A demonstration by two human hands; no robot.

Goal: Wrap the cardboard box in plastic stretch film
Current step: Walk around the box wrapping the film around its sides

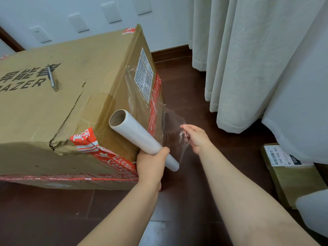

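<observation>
The cardboard box is seen lying on the dark floor, its long axis running away to the left, with the short end face turned towards the hands. The roll of stretch film is gripped near its lower end by the left hand, fingers curled round it. It is held slanting, open core up and left, just in front of the end face near the box's near corner. A loose sheet of film is pinched at its edge by the right hand, just right of the box's far vertical edge. Part of the sheet appears to lie over the end face and its white label, though how firmly it clings cannot be told. The box lies left of and beyond both hands, the left hand being nearer. It is judged that the film must next be carried round the far corner and along the long side. There the curtains hang close and little room is left by the wall. A thin pen-like tool rests on the box top, and a small parcel lies on the floor to the right, apart from the work.
</observation>
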